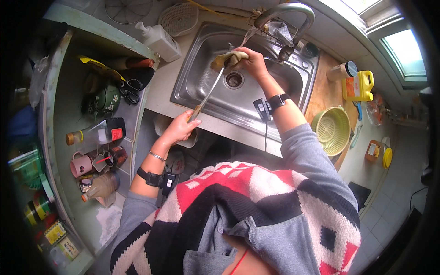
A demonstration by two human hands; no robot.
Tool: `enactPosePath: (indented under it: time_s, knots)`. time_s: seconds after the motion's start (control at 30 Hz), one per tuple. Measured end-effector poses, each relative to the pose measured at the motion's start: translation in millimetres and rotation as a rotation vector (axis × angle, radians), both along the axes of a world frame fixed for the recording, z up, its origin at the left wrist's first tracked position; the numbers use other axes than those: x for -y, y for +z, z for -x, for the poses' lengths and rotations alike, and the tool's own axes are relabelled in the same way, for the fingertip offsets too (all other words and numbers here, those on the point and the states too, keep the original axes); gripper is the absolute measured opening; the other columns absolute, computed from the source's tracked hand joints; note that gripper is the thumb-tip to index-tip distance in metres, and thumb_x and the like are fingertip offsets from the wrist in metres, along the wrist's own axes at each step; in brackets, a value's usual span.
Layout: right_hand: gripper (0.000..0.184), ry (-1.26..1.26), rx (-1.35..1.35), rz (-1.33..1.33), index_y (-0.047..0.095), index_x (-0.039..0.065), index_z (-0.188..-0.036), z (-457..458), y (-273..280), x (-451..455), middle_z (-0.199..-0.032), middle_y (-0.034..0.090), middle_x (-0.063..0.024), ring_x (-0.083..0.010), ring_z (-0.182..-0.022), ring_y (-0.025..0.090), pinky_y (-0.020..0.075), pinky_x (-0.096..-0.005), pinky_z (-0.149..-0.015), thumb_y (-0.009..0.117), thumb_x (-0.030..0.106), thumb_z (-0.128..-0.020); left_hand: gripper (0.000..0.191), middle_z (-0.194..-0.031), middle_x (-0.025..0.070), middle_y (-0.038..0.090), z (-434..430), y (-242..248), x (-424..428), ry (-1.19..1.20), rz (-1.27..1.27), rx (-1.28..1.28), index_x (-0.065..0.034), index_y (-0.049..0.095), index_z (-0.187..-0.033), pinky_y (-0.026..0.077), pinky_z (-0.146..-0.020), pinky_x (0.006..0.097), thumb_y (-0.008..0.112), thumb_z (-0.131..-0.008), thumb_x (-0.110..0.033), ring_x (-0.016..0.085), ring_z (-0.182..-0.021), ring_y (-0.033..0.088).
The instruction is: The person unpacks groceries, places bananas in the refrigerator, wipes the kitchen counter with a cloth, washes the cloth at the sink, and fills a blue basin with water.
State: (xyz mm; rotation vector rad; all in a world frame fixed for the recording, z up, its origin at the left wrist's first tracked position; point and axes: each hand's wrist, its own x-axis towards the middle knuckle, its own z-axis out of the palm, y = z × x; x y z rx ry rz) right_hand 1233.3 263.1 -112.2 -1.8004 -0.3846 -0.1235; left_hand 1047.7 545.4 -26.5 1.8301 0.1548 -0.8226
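Note:
My left hand (180, 129) grips the handle of a long metal utensil (212, 90) with a wooden-looking grip, at the near edge of the stainless steel sink (220, 109). The utensil slants up and away over the basin. My right hand (252, 62) holds a wet, yellowish-brown cloth (235, 59) around its far end, so the utensil's head is hidden or hard to tell. Water runs from the curved metal faucet (292, 7) close to the cloth. Below and right of the cloth, the drain strainer (234, 80) shows in the basin floor.
Left of the sink stand a white pump bottle (161, 43) and a white plastic basket (178, 20). A green colander (331, 131), a yellow jug (357, 86) and a lidded jar (343, 71) are on the right. Open shelves with bottles and a pink mug (81, 165) border the left.

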Motion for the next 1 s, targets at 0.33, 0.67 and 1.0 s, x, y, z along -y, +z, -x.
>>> enactPosePath:
  time_s: [0.33, 0.67, 1.0]
  knots:
    - [0.030, -0.365, -0.680, -1.340, 0.050, 0.004, -0.118, -8, -69, -43, -0.110, 0.060, -0.0095, -0.0251, -0.093, 0.062, 0.0539, -0.0408, -0.074, 0.058, 0.018, -0.093, 0.012, -0.050, -0.0055, 0.032, -5, -20, 52, 0.197, 0.580, -0.470, -0.0149, 0.041, -0.093, 0.023, -0.031, 0.0191, 0.047, -0.099, -0.023, 0.004, -0.033, 0.027]
    - [0.022, -0.304, -1.059, -1.482, 0.052, 0.002, -0.111, 25, -63, -87, -0.100, 0.061, -0.0136, -0.0284, -0.083, 0.065, 0.0587, -0.0402, -0.068, 0.044, 0.017, -0.097, 0.022, -0.049, -0.0053, 0.034, -25, -31, 80, 0.220, 0.306, -0.218, -0.0114, 0.037, -0.090, 0.028, -0.032, 0.0218, 0.054, -0.096, -0.024, 0.005, -0.033, 0.031]
    - [0.032, -0.337, -0.826, -1.420, 0.054, 0.001, -0.112, -2, -63, -58, -0.100, 0.063, -0.0099, -0.0239, -0.085, 0.064, 0.0564, -0.0378, -0.074, 0.069, 0.004, -0.083, 0.022, -0.052, -0.0071, 0.031, -11, 2, 82, 0.291, 0.378, -0.338, -0.0123, 0.036, -0.090, 0.024, -0.033, 0.0192, 0.051, -0.098, -0.027, 0.002, -0.036, 0.027]
